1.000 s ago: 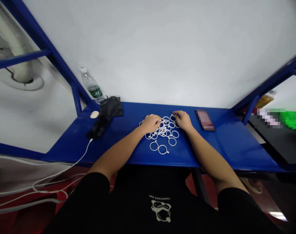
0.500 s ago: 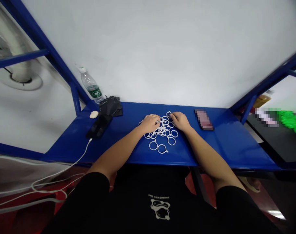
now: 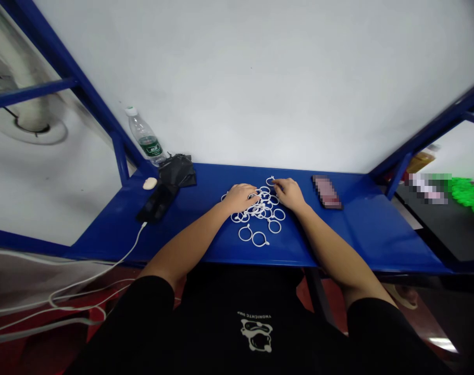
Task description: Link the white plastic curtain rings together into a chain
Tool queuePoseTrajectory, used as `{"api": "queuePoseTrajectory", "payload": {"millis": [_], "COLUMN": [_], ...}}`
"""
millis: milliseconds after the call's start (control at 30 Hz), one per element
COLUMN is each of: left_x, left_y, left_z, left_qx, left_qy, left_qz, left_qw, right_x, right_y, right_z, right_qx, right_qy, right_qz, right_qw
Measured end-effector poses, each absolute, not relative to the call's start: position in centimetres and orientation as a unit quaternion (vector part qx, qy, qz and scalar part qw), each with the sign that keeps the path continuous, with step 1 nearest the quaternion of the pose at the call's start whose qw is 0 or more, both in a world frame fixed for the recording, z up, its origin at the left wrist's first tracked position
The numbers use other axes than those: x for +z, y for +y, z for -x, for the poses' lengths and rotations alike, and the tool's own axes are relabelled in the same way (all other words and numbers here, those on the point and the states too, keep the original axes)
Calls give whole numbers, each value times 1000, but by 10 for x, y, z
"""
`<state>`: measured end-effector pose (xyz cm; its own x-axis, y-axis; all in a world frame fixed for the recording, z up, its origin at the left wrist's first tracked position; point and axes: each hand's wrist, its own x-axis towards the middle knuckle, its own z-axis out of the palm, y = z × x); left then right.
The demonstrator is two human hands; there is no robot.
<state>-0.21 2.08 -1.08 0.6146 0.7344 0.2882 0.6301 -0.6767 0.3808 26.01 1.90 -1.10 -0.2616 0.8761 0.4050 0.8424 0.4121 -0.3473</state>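
Several white plastic rings (image 3: 260, 238) lie in a loose pile on the blue table (image 3: 206, 234). My left hand (image 3: 240, 198) rests on the left side of the pile with its fingers curled over some rings. At the pile's far right edge my right hand (image 3: 289, 193) pinches one white ring (image 3: 270, 180) between thumb and fingers. Both forearms reach in from the near edge.
A phone (image 3: 326, 191) lies right of my right hand. At the left stand a water bottle (image 3: 145, 137), a crumpled black bag (image 3: 177, 169), a small white object (image 3: 150, 183) and a dark device (image 3: 157, 203) with a white cable (image 3: 115, 263). Blue frame bars rise on both sides.
My right hand has shifted slightly left and back along the pile's far edge and now pinches a ring. My left hand has hardly moved.
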Motion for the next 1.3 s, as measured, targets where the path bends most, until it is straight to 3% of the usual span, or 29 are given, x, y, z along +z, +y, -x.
{"api": "queuePoseTrajectory", "payload": {"millis": [400, 733, 900, 1300], "left_x": [-14, -12, -9, -10], "left_y": [21, 18, 13, 8], "left_z": [1, -2, -4, -7], "left_qx": [241, 334, 399, 375], "left_qy": [378, 362, 353, 336], "left_qz": [-885, -853, -833, -853], "left_qw": [126, 175, 151, 134], "right_x": [-15, 6, 5, 6], "right_y": [19, 4, -7, -12], "right_z": [-256, -252, -243, -235], "right_qx": [94, 80, 135, 177], "right_qy": [-847, -817, -822, -827], "right_qz": [450, 440, 424, 396], "right_qw": [266, 364, 355, 357]}}
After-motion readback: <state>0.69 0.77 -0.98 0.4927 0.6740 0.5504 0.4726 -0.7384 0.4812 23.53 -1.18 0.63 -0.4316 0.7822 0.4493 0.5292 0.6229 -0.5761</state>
